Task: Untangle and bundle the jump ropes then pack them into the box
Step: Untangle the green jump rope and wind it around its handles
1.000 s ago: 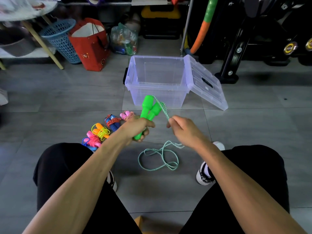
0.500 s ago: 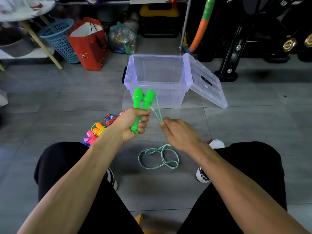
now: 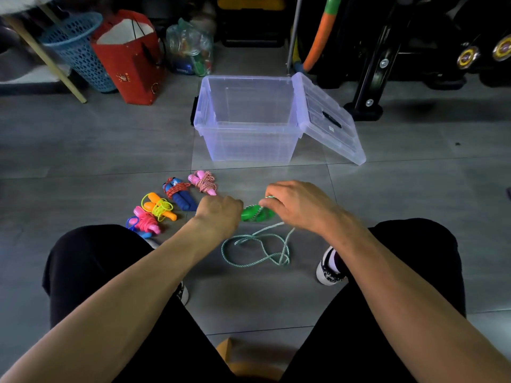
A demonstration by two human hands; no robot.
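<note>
The person sits with knees apart over the grey tiled floor point(image 3: 83, 150). The left hand point(image 3: 219, 214) is curled round one end of the green handles point(image 3: 255, 214), held low between the knees. The right hand point(image 3: 297, 204) meets them from the other side, fingers bent and pinching the green-and-white rope point(image 3: 257, 246) where it is wound over the handles; how tightly it grips I cannot quite tell, since the knuckles hide the fingertips. The rest of that rope trails down in loose loops on the floor just below the hands.

To the left lie four bundled ropes in a curved row: a pink rope bundle point(image 3: 203, 182), a blue-handled bundle point(image 3: 178, 194), an orange-handled bundle point(image 3: 159, 207) and a pink-and-blue bundle point(image 3: 143, 223). Beyond them stands the clear box point(image 3: 249, 134), its lid point(image 3: 329, 120) leaning open against its right side.
</note>
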